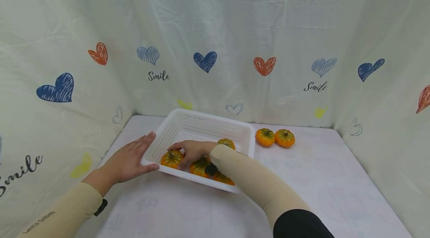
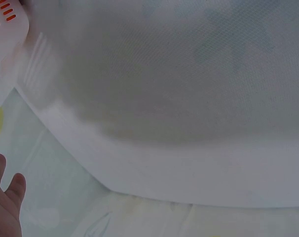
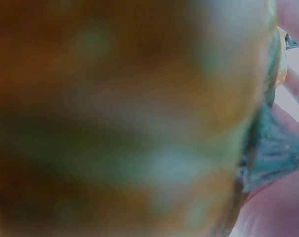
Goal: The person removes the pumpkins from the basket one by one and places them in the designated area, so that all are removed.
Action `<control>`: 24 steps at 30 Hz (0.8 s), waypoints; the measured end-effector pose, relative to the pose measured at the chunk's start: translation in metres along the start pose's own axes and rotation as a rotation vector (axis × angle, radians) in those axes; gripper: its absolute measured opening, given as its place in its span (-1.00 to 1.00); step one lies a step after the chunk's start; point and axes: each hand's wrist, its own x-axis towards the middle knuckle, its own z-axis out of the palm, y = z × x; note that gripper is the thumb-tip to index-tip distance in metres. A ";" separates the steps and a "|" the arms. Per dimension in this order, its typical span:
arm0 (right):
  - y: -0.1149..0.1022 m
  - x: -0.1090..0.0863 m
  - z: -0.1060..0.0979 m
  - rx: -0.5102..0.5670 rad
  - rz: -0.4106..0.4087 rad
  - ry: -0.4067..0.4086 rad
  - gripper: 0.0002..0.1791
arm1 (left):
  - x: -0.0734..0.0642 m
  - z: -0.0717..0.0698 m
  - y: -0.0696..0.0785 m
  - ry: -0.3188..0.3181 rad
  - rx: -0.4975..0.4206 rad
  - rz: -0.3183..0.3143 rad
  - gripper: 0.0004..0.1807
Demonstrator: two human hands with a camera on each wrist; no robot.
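Reaching into the basket (image 1: 215,123) with the right hand (image 1: 194,150), gripping a pumpkin (image 1: 170,160) inside its left end with curled fingers. Spreading the left hand (image 1: 125,160), without a grip, against its left rim. Shows a stem (image 3: 275,148) close up only from the right wrist; two more pumpkins (image 1: 265,137), right of the basket, only from the head.

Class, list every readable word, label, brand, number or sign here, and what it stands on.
"Smile": back cloth, left.
"Smile": back cloth, right.
"Smile", S clipped: left cloth.
Left sleeve lettering: too small to read.
Right sleeve marks: too small to read.
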 end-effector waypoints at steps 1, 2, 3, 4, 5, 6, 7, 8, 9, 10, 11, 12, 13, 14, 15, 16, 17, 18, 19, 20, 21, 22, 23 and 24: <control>0.000 0.000 0.000 0.001 0.001 0.001 -0.18 | 0.000 0.000 0.000 0.000 -0.001 0.000 0.17; 0.000 0.000 0.000 0.001 0.001 0.002 -0.19 | 0.000 0.000 0.000 0.000 -0.001 0.001 0.17; 0.000 0.000 0.000 0.000 0.000 0.004 -0.19 | 0.000 0.000 0.000 0.001 -0.002 0.001 0.17; 0.000 0.000 0.000 -0.002 -0.001 0.007 -0.19 | 0.000 0.000 0.000 0.001 -0.002 0.001 0.17; 0.000 0.000 -0.001 -0.003 -0.001 0.008 -0.19 | 0.000 0.000 0.000 0.001 -0.003 0.001 0.17; 0.000 0.000 -0.001 -0.006 0.000 0.010 -0.19 | -0.001 0.000 0.000 0.000 -0.003 -0.001 0.17; 0.000 -0.001 -0.002 -0.010 -0.001 0.012 -0.19 | -0.001 0.000 0.000 0.000 -0.002 -0.001 0.17; 0.000 -0.001 -0.002 -0.011 -0.001 0.014 -0.18 | -0.001 0.000 0.000 0.000 -0.001 -0.002 0.17; -0.001 -0.002 -0.003 -0.009 -0.003 0.016 -0.18 | -0.001 -0.001 0.001 -0.002 0.000 -0.003 0.17; -0.001 -0.002 -0.004 -0.005 -0.005 0.018 -0.18 | -0.001 -0.001 0.001 -0.002 0.002 -0.003 0.17; -0.001 -0.003 -0.004 -0.006 -0.009 0.022 -0.18 | -0.001 -0.001 0.001 -0.003 0.002 -0.003 0.17; -0.001 -0.003 -0.005 -0.005 -0.015 0.027 -0.18 | -0.001 -0.001 0.001 -0.003 0.004 -0.004 0.17; -0.001 -0.003 -0.006 -0.001 -0.020 0.031 -0.18 | -0.001 -0.001 0.001 -0.004 0.006 -0.005 0.17; -0.002 -0.004 -0.007 0.005 -0.024 0.035 -0.18 | -0.001 -0.001 0.001 -0.004 0.007 -0.006 0.17; -0.002 -0.004 -0.007 0.007 -0.029 0.039 -0.17 | -0.001 -0.001 0.001 -0.004 0.007 -0.007 0.17; -0.002 -0.005 -0.008 0.011 -0.032 0.044 -0.17 | -0.001 -0.001 0.001 -0.005 0.008 -0.008 0.18; -0.002 -0.005 -0.009 0.009 -0.035 0.048 -0.16 | -0.001 -0.001 0.001 -0.007 0.010 -0.010 0.18; -0.002 -0.006 -0.010 0.010 -0.038 0.052 -0.15 | -0.001 -0.001 0.001 -0.007 0.011 -0.010 0.18; -0.002 -0.006 -0.011 0.009 -0.038 0.056 -0.15 | -0.001 -0.001 0.001 -0.007 0.012 -0.010 0.18; -0.002 -0.007 -0.012 0.006 -0.041 0.061 -0.14 | -0.001 -0.001 0.001 -0.006 0.013 -0.010 0.18; -0.002 -0.007 -0.013 0.006 -0.044 0.069 -0.14 | -0.001 -0.001 0.001 -0.006 0.013 -0.008 0.18; -0.001 -0.007 -0.014 0.009 -0.049 0.077 -0.14 | -0.001 0.000 0.001 -0.004 0.014 -0.006 0.18; -0.001 -0.007 -0.016 0.004 -0.053 0.087 -0.14 | -0.001 0.000 0.001 -0.002 0.015 -0.005 0.18; -0.001 -0.007 -0.017 0.004 -0.057 0.098 -0.15 | -0.001 0.000 0.000 0.000 0.016 -0.003 0.18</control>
